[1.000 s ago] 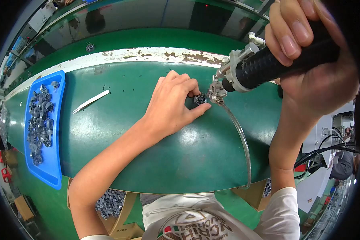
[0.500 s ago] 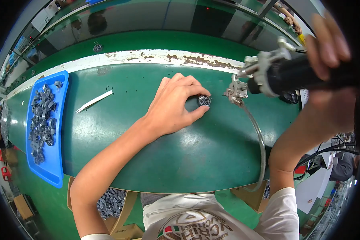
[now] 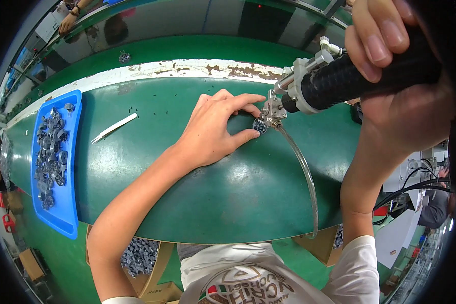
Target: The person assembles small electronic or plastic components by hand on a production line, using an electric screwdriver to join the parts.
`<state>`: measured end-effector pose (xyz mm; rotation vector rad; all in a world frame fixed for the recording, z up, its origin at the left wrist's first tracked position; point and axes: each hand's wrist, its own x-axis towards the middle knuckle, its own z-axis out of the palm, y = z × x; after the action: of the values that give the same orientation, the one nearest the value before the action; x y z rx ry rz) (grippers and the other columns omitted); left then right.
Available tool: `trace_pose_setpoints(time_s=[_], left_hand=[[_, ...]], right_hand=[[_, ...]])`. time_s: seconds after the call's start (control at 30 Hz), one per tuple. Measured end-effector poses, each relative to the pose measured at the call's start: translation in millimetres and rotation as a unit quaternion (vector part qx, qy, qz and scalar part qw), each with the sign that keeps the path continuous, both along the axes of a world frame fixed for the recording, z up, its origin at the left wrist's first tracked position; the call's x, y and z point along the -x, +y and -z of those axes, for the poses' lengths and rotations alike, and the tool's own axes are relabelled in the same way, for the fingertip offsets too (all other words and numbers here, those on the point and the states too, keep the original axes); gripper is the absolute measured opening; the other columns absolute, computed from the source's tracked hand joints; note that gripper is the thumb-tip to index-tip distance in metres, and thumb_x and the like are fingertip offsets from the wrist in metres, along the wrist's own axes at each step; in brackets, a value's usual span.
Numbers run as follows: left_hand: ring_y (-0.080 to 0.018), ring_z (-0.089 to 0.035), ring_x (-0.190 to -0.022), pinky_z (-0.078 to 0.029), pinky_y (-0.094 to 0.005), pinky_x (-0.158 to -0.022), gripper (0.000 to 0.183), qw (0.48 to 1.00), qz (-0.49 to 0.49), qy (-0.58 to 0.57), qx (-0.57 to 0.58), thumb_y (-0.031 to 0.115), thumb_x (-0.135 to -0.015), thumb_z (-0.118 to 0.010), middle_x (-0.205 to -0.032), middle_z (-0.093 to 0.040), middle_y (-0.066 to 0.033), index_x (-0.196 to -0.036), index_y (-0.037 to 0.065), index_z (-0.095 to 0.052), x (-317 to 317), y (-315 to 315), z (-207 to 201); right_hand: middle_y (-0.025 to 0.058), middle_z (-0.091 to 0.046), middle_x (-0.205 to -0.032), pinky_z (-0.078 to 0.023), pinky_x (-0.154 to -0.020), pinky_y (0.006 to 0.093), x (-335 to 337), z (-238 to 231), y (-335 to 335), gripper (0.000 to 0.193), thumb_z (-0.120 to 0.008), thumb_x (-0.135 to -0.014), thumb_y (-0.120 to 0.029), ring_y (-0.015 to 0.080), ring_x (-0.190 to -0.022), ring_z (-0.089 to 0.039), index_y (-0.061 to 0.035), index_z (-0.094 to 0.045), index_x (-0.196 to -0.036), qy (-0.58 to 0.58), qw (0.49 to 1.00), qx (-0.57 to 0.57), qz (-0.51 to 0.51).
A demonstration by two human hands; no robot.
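Note:
On the green tabletop, my left hand (image 3: 207, 129) steadies a small round part with a circuit board (image 3: 259, 126) between thumb and fingers. My right hand (image 3: 403, 109) wraps round the black body of a powered screwdriver (image 3: 321, 86), held tilted from the upper right. Its metal nose (image 3: 273, 109) is right at the round part and partly covers it; whether the tip touches cannot be made out. A clear feed tube (image 3: 303, 162) curves down from the nose towards the table's near edge.
At left stands a blue tray (image 3: 68, 220) of dark round parts. White tweezers (image 3: 117, 125) lie beside it, with several tiny screws (image 3: 131, 110) scattered beyond. A single part (image 3: 124, 58) rests past the white ledge (image 3: 152, 71). An open box of parts (image 3: 141, 256) sits below the near edge. Another person's hand (image 3: 68, 21) shows top left.
My right hand has brought the screwdriver leftward, its nose now at the round part. My left hand has barely shifted. Another person's hand has come into view at top left.

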<state>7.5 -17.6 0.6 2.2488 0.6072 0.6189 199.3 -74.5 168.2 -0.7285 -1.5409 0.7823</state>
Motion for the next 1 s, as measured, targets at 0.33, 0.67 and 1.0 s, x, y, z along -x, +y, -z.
trace_pose_setpoints(time_s=[0.33, 0.67, 1.0], left_hand=[[-0.0220, -0.058, -0.102, -0.042, -0.0357, -0.098, 0.059, 1.000, 0.008, -0.001, 0.002, 0.019, -0.082, -0.083, -0.114, -0.074, -0.0037, -0.137, 0.011, -0.062, 0, 1, 2], [-0.0235, -0.059, -0.101, -0.042, -0.0361, -0.097, 0.061, 1.000, -0.002, -0.002, -0.008, 0.021, -0.081, -0.085, -0.111, -0.071, -0.0068, -0.136, 0.009, -0.063, 0, -1, 1], [-0.0227, -0.054, -0.093, -0.042, -0.0360, -0.096, 0.063, 1.000, -0.009, 0.019, 0.002, 0.021, -0.081, -0.085, -0.111, -0.072, -0.0046, -0.138, 0.010, -0.061, 0, 3, 0]], right_hand=[[0.0031, -0.050, -0.070, -0.044, -0.049, 0.0245, 12, 0, 9, 0.022, -0.052, -0.099, -0.022, 0.0123, -0.053, -0.046, -0.0055, -0.050, -0.086, -0.031, 0.998, -0.040, 0.022], [0.0027, -0.049, -0.066, -0.044, -0.044, 0.0240, 11, 0, 18, 0.024, -0.051, -0.099, -0.021, 0.0118, -0.046, -0.044, -0.0063, -0.050, -0.080, -0.058, 0.994, -0.081, 0.045], [0.0028, -0.049, -0.067, -0.042, -0.046, 0.0240, 2, 6, 23, 0.022, -0.053, -0.098, -0.022, 0.0118, -0.049, -0.045, -0.0055, -0.050, -0.083, -0.032, 0.996, -0.072, 0.030]])
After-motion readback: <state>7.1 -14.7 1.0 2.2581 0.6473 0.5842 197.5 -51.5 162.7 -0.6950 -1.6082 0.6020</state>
